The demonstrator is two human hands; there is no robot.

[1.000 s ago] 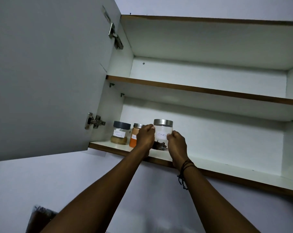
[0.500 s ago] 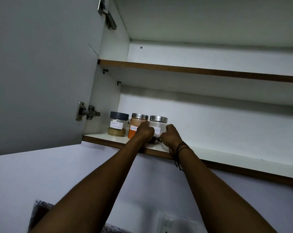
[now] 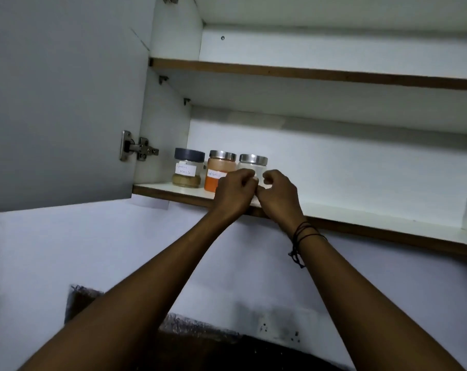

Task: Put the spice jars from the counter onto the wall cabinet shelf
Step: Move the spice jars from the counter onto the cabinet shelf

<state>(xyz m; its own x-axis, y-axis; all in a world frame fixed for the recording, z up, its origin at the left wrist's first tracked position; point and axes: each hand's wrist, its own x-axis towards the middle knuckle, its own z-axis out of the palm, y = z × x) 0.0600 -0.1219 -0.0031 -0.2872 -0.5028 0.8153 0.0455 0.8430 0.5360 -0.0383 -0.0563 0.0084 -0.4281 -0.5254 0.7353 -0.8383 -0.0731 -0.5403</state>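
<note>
Three jars (image 3: 221,170) sit in a row on the bottom shelf (image 3: 361,214) (door (image 3: 61,97) open); left hand (image 3: 233,190) and right hand (image 3: 279,192) curled loosely before the rightmost, grip unclear.

White inside the cabinet (image 3: 334,162), with brown edging along the lower shelf (image 3: 361,226) and the upper shelf (image 3: 307,73). Pale grey on the open door (image 3: 61,103), silver on its hinge (image 3: 136,149). Leftmost on the lower shelf, a jar (image 3: 188,168) with dark grey lid, white label, tan powder. Just right of it, a jar (image 3: 218,170) of orange powder under a silver lid. Next right, a clear jar (image 3: 253,166), silver lid. Black cords (image 3: 303,234) at the wrist. Pale bluish-white wall (image 3: 66,250) below the lower shelf.
</note>
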